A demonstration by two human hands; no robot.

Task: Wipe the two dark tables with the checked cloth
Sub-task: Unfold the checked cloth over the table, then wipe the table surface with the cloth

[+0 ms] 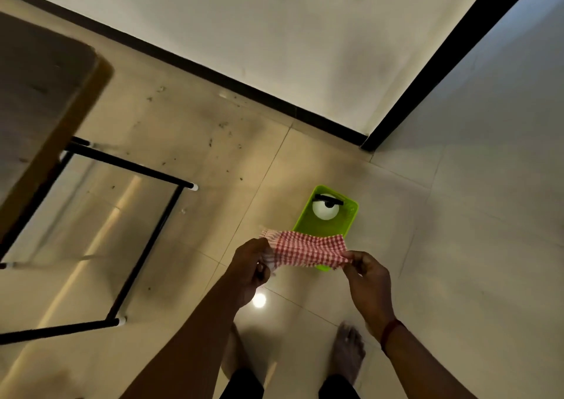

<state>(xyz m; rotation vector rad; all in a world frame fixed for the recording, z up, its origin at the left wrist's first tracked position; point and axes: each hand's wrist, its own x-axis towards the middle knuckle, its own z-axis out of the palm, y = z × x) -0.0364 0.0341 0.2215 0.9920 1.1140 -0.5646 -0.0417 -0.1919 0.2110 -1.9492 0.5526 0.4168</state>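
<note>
Checked cloth point(308, 249) is held in the air before the body, stretched between both hands, with its long axis running left to right. Left hand point(250, 264) pinches the left end and right hand point(369, 282) pinches the right end, so the hands are apart by the cloth's span.

One dark bench point(36, 93) is in view, up and to the left of the hands, with the left hand nearer. No second bench is visible.

Its black leg frame point(143, 246) projects across the floor point(213, 215) toward the person. A green tray point(348, 221) holding a white bottle point(323, 211) sits on the floor under the cloth, with the wall point(305, 47) behind.

Judged: the next move goes leftward over open floor, and the frame foot is the trip point.
</note>
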